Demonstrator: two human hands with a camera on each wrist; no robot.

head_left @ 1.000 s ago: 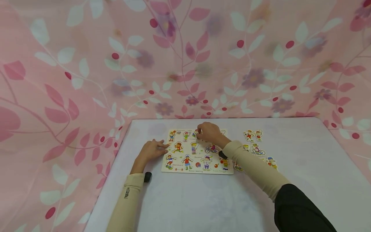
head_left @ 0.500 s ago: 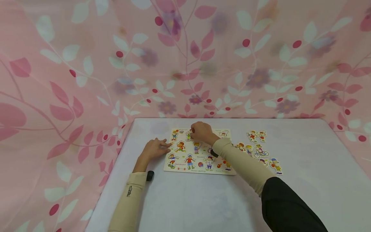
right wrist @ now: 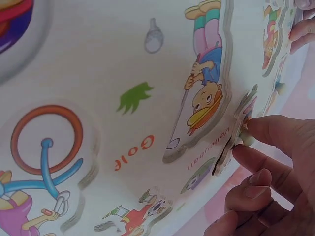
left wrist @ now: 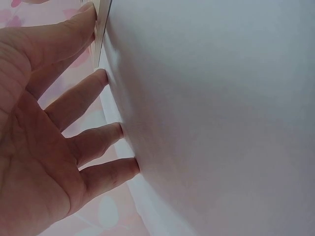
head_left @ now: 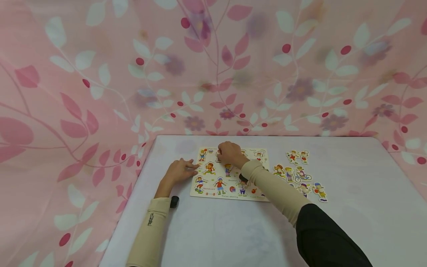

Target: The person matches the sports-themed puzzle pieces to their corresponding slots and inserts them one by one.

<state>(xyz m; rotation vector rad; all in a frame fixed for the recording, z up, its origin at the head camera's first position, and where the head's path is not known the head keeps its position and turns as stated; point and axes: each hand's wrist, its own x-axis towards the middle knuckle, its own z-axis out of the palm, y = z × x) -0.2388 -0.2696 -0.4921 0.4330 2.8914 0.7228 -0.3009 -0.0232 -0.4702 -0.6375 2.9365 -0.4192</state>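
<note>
A flat wooden puzzle board [head_left: 211, 189] printed with children playing sports lies on the table. At its far row, my right hand [head_left: 230, 152] pinches a puzzle piece [right wrist: 240, 118] between thumb and forefinger. In the right wrist view the piece stands tilted over the board beside the "Volleyball" lettering, its picture mostly hidden by its angle and my fingers. My left hand [head_left: 180, 171] is at the board's left edge. The left wrist view has its thumb against the board's side [left wrist: 101, 29] and the other fingers spread, tips on the white cloth.
Right of the board lie several loose pieces: a pair at the back [head_left: 292, 157], a cyclist [head_left: 301, 173] among others in the middle, and a figure in blue and yellow [head_left: 319, 192] nearer the front. A pink floral curtain [head_left: 213, 74] hangs behind the white-covered table [head_left: 213, 233].
My right hand has moved left along the board's far row with the piece, then nearly stopped. My left hand keeps its place at the board's edge. The head view has shifted slightly.
</note>
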